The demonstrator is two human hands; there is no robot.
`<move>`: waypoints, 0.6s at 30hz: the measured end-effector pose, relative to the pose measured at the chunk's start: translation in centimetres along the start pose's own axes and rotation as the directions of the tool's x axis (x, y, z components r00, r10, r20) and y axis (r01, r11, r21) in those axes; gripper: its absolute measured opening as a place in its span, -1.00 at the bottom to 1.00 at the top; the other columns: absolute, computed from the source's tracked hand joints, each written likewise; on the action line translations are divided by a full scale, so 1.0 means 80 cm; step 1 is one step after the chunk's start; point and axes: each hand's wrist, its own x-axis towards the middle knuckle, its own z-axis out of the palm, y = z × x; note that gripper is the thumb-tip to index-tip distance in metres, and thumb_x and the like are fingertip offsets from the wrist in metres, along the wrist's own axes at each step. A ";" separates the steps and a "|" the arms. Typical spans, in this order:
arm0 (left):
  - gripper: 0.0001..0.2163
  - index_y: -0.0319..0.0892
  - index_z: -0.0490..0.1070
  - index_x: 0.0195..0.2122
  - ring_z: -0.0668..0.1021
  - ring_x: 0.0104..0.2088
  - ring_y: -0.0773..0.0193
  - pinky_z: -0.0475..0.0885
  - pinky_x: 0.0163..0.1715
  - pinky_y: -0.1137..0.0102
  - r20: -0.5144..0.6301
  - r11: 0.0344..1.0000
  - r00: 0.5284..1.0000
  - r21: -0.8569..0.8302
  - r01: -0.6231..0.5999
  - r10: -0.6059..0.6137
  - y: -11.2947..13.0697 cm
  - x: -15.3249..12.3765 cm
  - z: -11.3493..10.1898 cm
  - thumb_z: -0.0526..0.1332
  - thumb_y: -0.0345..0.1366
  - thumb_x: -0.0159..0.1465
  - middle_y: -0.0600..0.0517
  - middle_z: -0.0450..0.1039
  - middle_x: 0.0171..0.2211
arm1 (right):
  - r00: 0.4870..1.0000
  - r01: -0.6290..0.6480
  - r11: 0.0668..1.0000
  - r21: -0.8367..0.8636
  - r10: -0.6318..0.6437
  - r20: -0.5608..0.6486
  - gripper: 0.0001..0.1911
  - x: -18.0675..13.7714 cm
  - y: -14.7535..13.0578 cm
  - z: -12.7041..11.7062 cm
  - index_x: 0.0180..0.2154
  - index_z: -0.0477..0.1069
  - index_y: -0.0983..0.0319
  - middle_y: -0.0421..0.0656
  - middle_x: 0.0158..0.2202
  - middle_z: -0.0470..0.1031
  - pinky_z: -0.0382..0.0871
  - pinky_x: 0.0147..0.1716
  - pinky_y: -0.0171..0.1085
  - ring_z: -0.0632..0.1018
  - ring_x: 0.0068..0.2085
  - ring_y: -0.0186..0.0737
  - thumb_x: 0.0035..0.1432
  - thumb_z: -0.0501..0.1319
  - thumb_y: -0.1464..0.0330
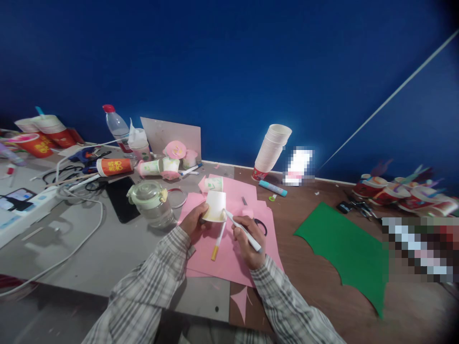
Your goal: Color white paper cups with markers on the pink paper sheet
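My left hand [195,221] is closed around a white paper cup [215,206], held upside down over a sheet of pink paper [229,248]. My right hand [247,241] grips a white pen [244,231] whose tip touches the lower side of the cup. A second white pen with a yellow end [217,244] lies on the pink paper between my hands. Black-handled scissors [260,224] lie partly hidden behind my right hand. Another small cup [214,183] rests on the pink paper just beyond.
A lidded glass jar [150,200] and a black phone [120,197] sit left of my hands. A tall stack of paper cups [271,149] leans at the back, a glue stick [272,188] beside it. Green paper [347,248] lies right. Cables, a power strip [21,210] and decorated cups fill the left.
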 end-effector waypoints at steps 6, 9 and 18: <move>-0.81 -0.21 0.24 -0.57 0.10 -0.83 0.44 -0.03 -0.83 0.48 -0.018 1.000 1.000 0.004 -0.004 0.005 -0.001 0.000 0.000 0.15 -0.19 0.01 0.17 0.14 -0.80 | 1.000 -0.014 1.000 0.007 0.014 -0.012 -0.80 -0.001 0.002 0.000 -0.23 0.42 0.18 -0.20 -0.44 0.46 0.38 -0.51 -0.29 0.48 -0.52 -0.25 0.06 0.14 0.35; -0.81 -0.21 0.24 -0.57 0.10 -0.83 0.44 -0.03 -0.83 0.48 -0.024 1.000 1.000 0.006 -0.005 0.005 -0.001 0.000 0.001 0.15 -0.18 0.01 0.17 0.14 -0.80 | 1.000 -0.013 1.000 0.011 0.014 -0.011 -0.80 -0.001 0.003 0.001 -0.22 0.42 0.18 -0.19 -0.44 0.47 0.38 -0.51 -0.28 0.48 -0.52 -0.25 0.06 0.14 0.35; -0.82 -0.22 0.28 -0.55 0.10 -0.82 0.45 -0.01 -0.84 0.49 -0.028 0.999 0.999 0.030 -0.045 0.046 0.000 0.001 0.001 0.16 -0.20 -0.01 0.18 0.13 -0.77 | 0.999 -0.013 1.000 -0.001 0.013 -0.041 -0.81 0.000 0.001 0.000 -0.23 0.42 0.18 -0.20 -0.47 0.45 0.38 -0.50 -0.27 0.49 -0.51 -0.23 0.07 0.13 0.34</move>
